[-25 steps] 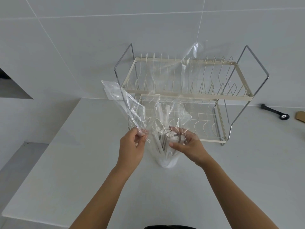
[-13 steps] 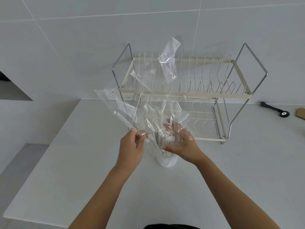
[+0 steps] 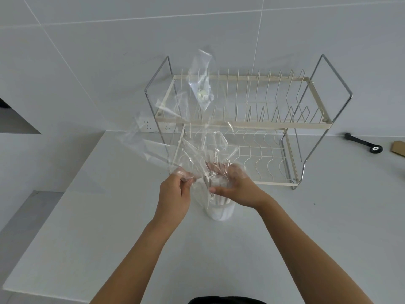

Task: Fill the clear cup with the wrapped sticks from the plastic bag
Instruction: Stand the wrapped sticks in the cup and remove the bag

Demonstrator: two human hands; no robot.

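Note:
A clear cup [image 3: 219, 212] stands on the white counter, packed with white wrapped sticks [image 3: 219, 189] standing upright. A crumpled clear plastic bag [image 3: 186, 137] rises above the cup, its top flopping up toward the rack. My left hand [image 3: 175, 194] pinches the bag's lower edge just left of the cup. My right hand [image 3: 235, 187] curls around the cup's rim and the stick tops, with part of the bag draped over its fingers. Whether sticks remain inside the bag is hard to tell.
A two-tier cream wire dish rack [image 3: 241, 121] stands right behind the cup against the tiled wall. A black tool [image 3: 363, 142] and a brown cardboard piece [image 3: 398, 149] lie at the far right. The counter's left edge [image 3: 54, 194] drops off.
The bag has been lifted and swung leftward, its top now higher. My right hand has moved down onto the cup's rim, gathering the sticks. The left hand stayed put.

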